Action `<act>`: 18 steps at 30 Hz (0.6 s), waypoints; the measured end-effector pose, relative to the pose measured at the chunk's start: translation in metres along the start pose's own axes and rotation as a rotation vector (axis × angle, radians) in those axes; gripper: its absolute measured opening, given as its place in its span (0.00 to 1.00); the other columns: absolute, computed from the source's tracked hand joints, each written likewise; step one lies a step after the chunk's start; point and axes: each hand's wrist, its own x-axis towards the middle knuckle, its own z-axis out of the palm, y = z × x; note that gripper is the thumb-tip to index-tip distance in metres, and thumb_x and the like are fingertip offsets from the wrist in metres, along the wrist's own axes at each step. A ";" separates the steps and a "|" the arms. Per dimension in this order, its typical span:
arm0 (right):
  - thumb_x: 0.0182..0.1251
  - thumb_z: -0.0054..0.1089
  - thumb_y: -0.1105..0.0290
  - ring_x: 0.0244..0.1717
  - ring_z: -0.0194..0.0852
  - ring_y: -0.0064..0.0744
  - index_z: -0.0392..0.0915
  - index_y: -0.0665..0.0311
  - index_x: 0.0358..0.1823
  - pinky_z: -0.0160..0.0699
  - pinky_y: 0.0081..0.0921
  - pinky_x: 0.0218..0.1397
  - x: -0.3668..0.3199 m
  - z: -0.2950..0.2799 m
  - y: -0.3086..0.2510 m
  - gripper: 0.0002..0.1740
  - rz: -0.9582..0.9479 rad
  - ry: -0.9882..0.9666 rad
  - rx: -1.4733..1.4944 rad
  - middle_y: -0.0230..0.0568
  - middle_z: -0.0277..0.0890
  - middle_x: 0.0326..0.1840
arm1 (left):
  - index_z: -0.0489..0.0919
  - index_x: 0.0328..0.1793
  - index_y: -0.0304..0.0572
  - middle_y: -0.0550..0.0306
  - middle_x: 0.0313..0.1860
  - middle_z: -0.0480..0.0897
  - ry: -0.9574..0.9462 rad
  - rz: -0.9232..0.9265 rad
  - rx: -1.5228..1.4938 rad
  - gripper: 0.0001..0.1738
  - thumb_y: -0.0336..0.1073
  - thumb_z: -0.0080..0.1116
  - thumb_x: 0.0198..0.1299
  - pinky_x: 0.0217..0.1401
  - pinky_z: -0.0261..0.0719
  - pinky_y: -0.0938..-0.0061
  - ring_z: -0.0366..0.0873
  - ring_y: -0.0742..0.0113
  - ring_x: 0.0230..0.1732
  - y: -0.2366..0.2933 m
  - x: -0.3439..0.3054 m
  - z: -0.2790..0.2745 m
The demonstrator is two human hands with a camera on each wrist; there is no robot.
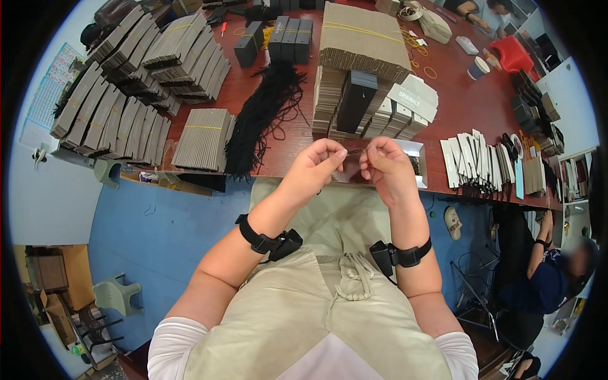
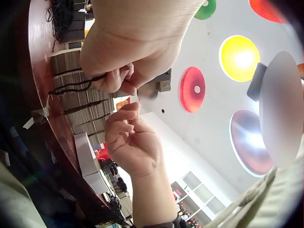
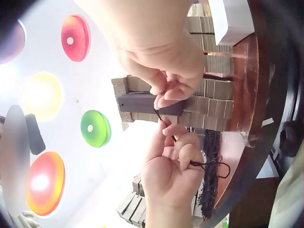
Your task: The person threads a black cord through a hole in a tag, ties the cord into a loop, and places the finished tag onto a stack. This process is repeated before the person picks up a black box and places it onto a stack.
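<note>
A thin black cord (image 3: 158, 114) runs between my two hands, above the table's front edge. My left hand (image 1: 318, 167) pinches it with thumb and forefinger, the other fingers curled. A loop of the cord (image 2: 71, 88) trails from that hand in the left wrist view. Close by on the right, my right hand (image 1: 387, 166) pinches the cord's other end between thumb and fingertips, which hide the tip. Just beyond the hands rises a tall stack of grey-brown cards (image 1: 364, 50), with a dark strip of cards (image 1: 356, 104) leaning on its front.
A heap of black cords (image 1: 266, 114) lies left of the stack on the red-brown table (image 1: 288, 149). Banded card bundles (image 1: 202, 139) fill the left side. White tags (image 1: 478, 161) stand in a row at right, near a paper cup (image 1: 478, 68). Another person (image 1: 551, 272) sits at right.
</note>
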 end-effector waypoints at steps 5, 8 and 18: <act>0.63 0.58 0.71 0.30 0.67 0.21 0.74 0.62 0.35 0.64 0.20 0.31 0.003 -0.004 0.003 0.04 0.120 -0.039 0.144 0.31 0.74 0.32 | 0.74 0.44 0.43 0.67 0.28 0.73 0.000 0.010 0.035 0.07 0.36 0.54 0.65 0.21 0.52 0.87 0.57 0.86 0.20 0.003 -0.001 0.001; 0.62 0.60 0.70 0.30 0.66 0.21 0.75 0.63 0.35 0.64 0.20 0.31 0.005 -0.005 0.004 0.05 0.172 -0.026 0.156 0.31 0.73 0.32 | 0.74 0.44 0.43 0.67 0.27 0.73 -0.008 0.017 0.031 0.07 0.36 0.54 0.65 0.20 0.52 0.87 0.57 0.86 0.20 0.002 0.000 0.002; 0.61 0.59 0.73 0.31 0.68 0.19 0.78 0.66 0.38 0.65 0.17 0.32 0.003 0.009 0.016 0.06 0.086 0.131 0.000 0.30 0.76 0.34 | 0.73 0.44 0.43 0.66 0.28 0.72 -0.001 -0.028 -0.102 0.07 0.36 0.53 0.65 0.20 0.52 0.86 0.57 0.85 0.20 -0.003 0.004 -0.001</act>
